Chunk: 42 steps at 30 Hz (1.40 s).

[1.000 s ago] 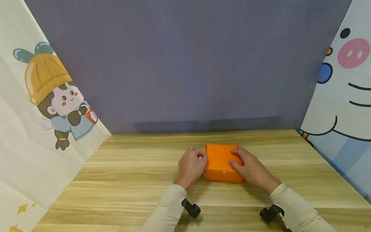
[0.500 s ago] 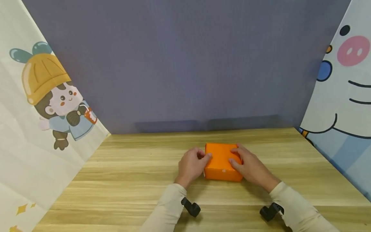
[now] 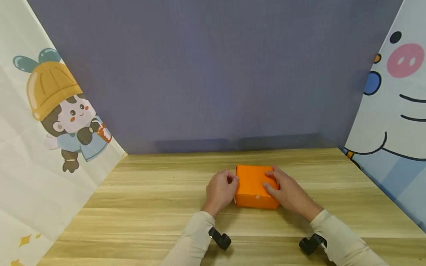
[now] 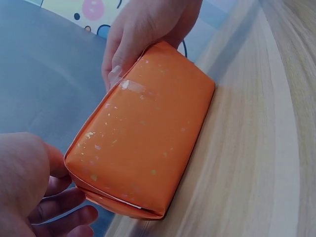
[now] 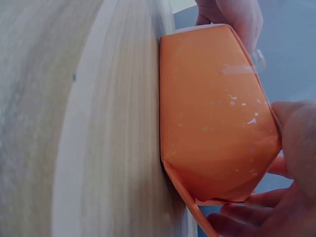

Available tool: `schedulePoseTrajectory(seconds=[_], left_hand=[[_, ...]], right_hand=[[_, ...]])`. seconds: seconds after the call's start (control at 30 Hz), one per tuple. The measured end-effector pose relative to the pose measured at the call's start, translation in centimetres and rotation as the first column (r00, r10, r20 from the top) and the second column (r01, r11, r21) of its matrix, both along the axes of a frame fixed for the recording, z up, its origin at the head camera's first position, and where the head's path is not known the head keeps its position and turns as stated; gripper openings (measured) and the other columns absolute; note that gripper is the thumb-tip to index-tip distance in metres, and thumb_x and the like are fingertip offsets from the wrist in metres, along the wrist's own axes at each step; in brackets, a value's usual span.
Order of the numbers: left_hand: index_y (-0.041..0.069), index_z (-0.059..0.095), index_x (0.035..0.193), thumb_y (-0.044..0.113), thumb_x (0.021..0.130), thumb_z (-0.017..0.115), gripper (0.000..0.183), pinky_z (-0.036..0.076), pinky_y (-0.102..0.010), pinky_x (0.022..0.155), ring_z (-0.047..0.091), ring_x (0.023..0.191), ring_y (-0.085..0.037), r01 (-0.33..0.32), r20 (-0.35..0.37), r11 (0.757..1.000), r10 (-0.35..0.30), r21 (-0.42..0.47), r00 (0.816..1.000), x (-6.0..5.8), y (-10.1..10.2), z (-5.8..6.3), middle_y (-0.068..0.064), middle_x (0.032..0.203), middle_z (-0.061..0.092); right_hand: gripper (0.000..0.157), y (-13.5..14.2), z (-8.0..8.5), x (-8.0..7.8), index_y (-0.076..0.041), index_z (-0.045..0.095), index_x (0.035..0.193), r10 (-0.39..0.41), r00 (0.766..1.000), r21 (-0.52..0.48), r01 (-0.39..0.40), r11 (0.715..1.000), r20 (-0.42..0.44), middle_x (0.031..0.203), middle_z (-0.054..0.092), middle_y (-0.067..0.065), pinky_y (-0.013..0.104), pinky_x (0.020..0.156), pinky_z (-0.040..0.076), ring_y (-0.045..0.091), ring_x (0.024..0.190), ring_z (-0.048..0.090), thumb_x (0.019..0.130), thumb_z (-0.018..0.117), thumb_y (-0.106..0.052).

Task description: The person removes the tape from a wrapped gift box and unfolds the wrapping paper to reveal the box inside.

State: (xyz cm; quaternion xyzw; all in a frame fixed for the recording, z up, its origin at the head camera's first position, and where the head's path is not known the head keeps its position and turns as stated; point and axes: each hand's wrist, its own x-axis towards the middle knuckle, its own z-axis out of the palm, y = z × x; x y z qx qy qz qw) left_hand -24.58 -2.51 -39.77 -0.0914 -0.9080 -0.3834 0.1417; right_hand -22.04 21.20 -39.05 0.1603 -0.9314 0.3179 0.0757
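A box wrapped in orange paper lies on the wooden table, between both hands. My left hand is at its left end, bent thumb and index finger at the top edge, the other fingers curled by the folded end. My right hand grips the right end, thumb on top and fingers over the far side. Shiny flecks dot the paper in the left wrist view, and a strip of clear tape crosses the long side. A loose paper flap sticks out at the right end in the right wrist view.
The wooden table runs back to a grey-blue panel. Cartoon-printed white sheets stand at the left and right. Black wrist cameras sit at the left cuff and right cuff.
My left thumb reached over the box's top half a second ago and has drawn back to its left edge. The box and my right hand stay put.
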Motion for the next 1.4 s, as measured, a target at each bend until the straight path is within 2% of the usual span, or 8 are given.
schedulePoseTrajectory(seconds=[0.5, 0.87, 1.4], left_hand=[[0.026, 0.064, 0.077, 0.029, 0.090, 0.066, 0.013, 0.044, -0.030, 0.060, 0.052, 0.063, -0.008, -0.002, 0.013, 1.000, 0.002, 0.025, 1.000, 0.18, -0.24, -0.04, 0.013, 0.070, 0.057], [0.027, 0.063, 0.076, 0.029, 0.089, 0.066, 0.013, 0.044, -0.031, 0.060, 0.053, 0.062, -0.008, 0.001, 0.049, 1.000, -0.002, 0.012, 0.999, 0.16, -0.49, 0.01, 0.014, 0.069, 0.058], [0.027, 0.064, 0.076, 0.032, 0.088, 0.069, 0.014, 0.044, -0.031, 0.061, 0.053, 0.062, -0.009, -0.017, 0.093, 1.000, 0.015, 0.021, 0.996, -0.07, -0.88, -0.04, 0.014, 0.069, 0.059]], right_hand=[[0.051, 0.51, -0.21, -0.06, 0.001, 0.055, 0.137, 0.019, 1.000, -0.012, -0.019, 1.000, 0.020, 0.158, 0.025, 0.030, 0.062, 0.110, 0.029, 0.049, 0.142, 0.028, 0.101, 0.060, -0.035], [0.051, 0.72, -0.63, -0.14, -0.001, 0.056, 0.137, 0.019, 1.000, -0.016, -0.019, 1.000, 0.000, 0.158, 0.027, 0.029, 0.059, 0.104, 0.039, 0.047, 0.139, 0.035, 0.101, 0.060, -0.037], [0.049, 0.56, -0.37, -0.32, 0.001, 0.057, 0.136, 0.032, 0.999, -0.024, -0.032, 0.999, -0.007, 0.158, 0.028, 0.028, 0.057, 0.105, 0.040, 0.046, 0.140, 0.035, 0.100, 0.062, -0.032]])
